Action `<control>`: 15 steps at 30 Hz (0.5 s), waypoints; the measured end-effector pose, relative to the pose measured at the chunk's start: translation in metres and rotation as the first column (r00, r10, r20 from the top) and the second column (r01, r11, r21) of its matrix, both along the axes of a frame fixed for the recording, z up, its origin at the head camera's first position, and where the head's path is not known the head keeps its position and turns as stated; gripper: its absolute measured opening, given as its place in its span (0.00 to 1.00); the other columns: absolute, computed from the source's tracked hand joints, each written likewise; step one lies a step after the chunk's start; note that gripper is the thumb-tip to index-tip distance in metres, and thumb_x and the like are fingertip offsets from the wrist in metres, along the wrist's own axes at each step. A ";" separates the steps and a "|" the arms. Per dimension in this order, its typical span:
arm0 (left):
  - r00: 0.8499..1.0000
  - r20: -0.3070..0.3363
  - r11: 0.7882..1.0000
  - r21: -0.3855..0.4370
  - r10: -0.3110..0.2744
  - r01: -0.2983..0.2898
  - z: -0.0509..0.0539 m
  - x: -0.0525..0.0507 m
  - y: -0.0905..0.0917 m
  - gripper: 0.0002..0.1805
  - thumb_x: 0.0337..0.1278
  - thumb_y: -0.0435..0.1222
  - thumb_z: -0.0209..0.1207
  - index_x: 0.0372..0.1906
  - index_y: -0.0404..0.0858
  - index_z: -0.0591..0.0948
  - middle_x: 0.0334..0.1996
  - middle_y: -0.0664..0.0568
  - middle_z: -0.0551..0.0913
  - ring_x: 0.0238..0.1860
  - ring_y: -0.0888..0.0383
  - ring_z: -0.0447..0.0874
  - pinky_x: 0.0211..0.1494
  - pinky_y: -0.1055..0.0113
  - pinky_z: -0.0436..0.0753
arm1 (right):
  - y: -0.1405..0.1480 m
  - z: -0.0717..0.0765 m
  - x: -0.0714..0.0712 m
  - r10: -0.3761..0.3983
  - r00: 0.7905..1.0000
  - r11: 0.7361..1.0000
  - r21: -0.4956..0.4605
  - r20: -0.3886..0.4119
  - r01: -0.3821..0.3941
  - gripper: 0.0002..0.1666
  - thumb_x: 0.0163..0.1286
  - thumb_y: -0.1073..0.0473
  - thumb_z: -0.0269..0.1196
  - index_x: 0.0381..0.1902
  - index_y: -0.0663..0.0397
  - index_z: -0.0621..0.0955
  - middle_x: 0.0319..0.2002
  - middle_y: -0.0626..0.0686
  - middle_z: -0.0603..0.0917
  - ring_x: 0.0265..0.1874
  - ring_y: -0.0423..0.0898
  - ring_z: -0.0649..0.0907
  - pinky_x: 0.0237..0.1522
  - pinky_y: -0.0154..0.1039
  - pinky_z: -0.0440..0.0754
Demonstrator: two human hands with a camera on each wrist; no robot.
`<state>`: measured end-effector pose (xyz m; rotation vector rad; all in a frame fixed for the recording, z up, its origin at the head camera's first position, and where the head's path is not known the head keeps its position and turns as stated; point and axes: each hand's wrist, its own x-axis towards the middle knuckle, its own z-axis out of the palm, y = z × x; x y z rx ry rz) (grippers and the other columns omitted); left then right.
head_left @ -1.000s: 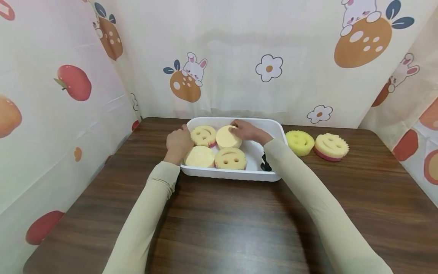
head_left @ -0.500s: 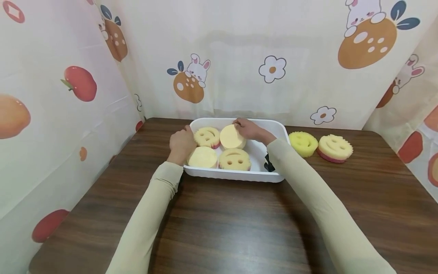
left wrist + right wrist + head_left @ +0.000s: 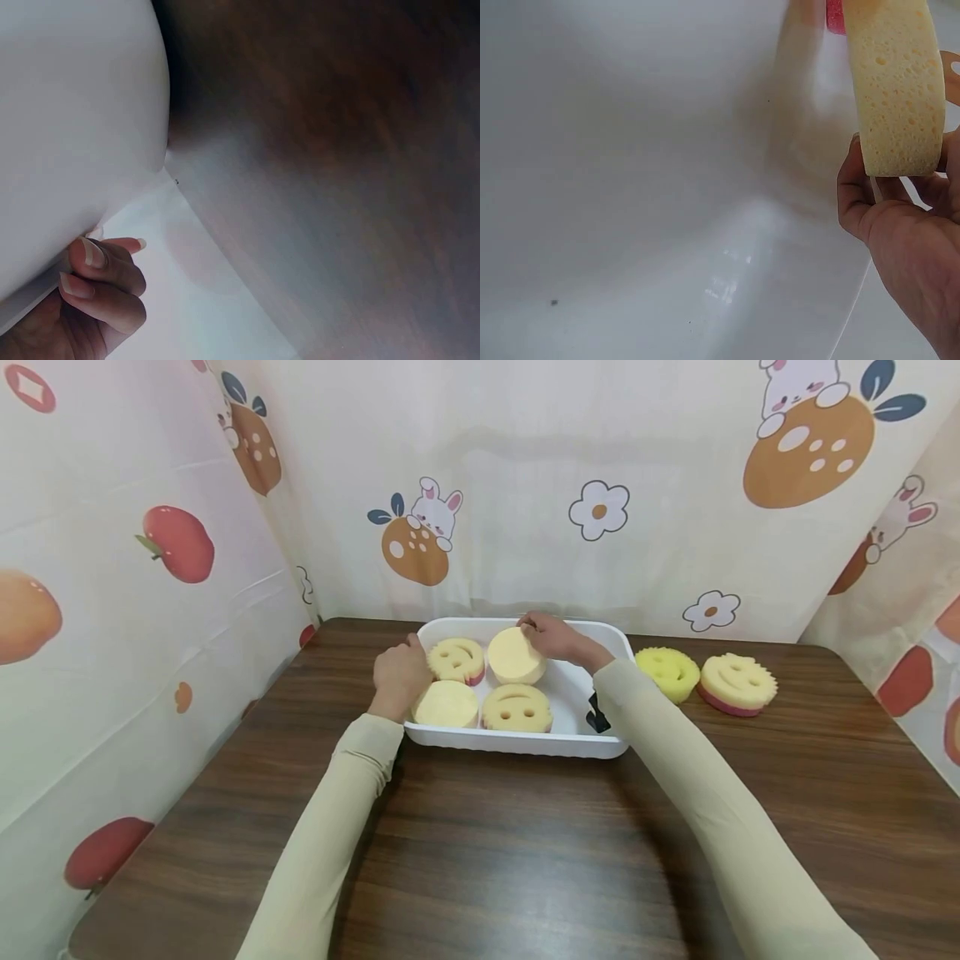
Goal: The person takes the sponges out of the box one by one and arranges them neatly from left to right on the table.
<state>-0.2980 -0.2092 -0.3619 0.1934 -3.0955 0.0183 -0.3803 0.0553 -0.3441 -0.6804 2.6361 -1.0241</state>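
Observation:
My right hand (image 3: pixel 553 637) pinches a plain pale-yellow round sponge (image 3: pixel 515 657) over the white tray (image 3: pixel 517 743). In the right wrist view this sponge (image 3: pixel 898 90) stands on edge between thumb and fingers, its porous side showing. My left hand (image 3: pixel 402 677) grips the tray's left rim; its fingers (image 3: pixel 109 304) curl round the edge in the left wrist view. Inside the tray lie a smiley-face sponge (image 3: pixel 456 660) with a pink underside at back left, a plain round sponge (image 3: pixel 446 704) at front left and another smiley sponge (image 3: pixel 517 708) beside it.
Right of the tray, a bright yellow smiley sponge (image 3: pixel 667 674) and a pale smiley sponge (image 3: pixel 737 682) with a pink base lie on the dark wooden table (image 3: pixel 525 843). A small black object (image 3: pixel 597 715) shows beside the right sleeve. A patterned curtain (image 3: pixel 525 552) hangs close behind.
My right hand has raised the round sponge slightly and tilted it, shifting it a little right, away from the back-left smiley sponge. The left hand keeps its grip on the rim.

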 end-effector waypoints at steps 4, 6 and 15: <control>1.000 -0.001 1.000 -0.002 0.000 0.000 0.000 0.000 0.000 0.40 0.66 0.49 0.53 0.74 0.28 0.57 0.49 0.36 0.84 0.45 0.43 0.86 0.46 0.52 0.84 | 0.002 0.001 0.001 -0.007 1.000 1.000 -0.007 0.005 0.007 0.23 0.80 0.57 0.41 0.64 0.63 0.70 0.64 0.63 0.74 0.54 0.54 0.73 0.60 0.48 0.71; 1.000 0.002 1.000 0.001 -0.001 0.001 -0.001 0.000 0.000 0.40 0.66 0.49 0.53 0.73 0.28 0.57 0.49 0.36 0.84 0.45 0.44 0.86 0.45 0.52 0.85 | 0.003 0.001 0.001 -0.013 1.000 1.000 -0.006 0.000 0.013 0.23 0.80 0.58 0.40 0.64 0.63 0.70 0.64 0.63 0.74 0.54 0.54 0.74 0.59 0.47 0.72; 1.000 -0.002 1.000 0.001 0.000 0.000 -0.001 -0.001 -0.001 0.40 0.66 0.48 0.52 0.73 0.29 0.57 0.48 0.37 0.84 0.44 0.44 0.86 0.45 0.52 0.84 | 0.005 0.010 0.002 -0.012 1.000 1.000 -0.008 -0.017 0.012 0.24 0.81 0.57 0.38 0.64 0.63 0.70 0.65 0.63 0.72 0.57 0.55 0.72 0.62 0.49 0.70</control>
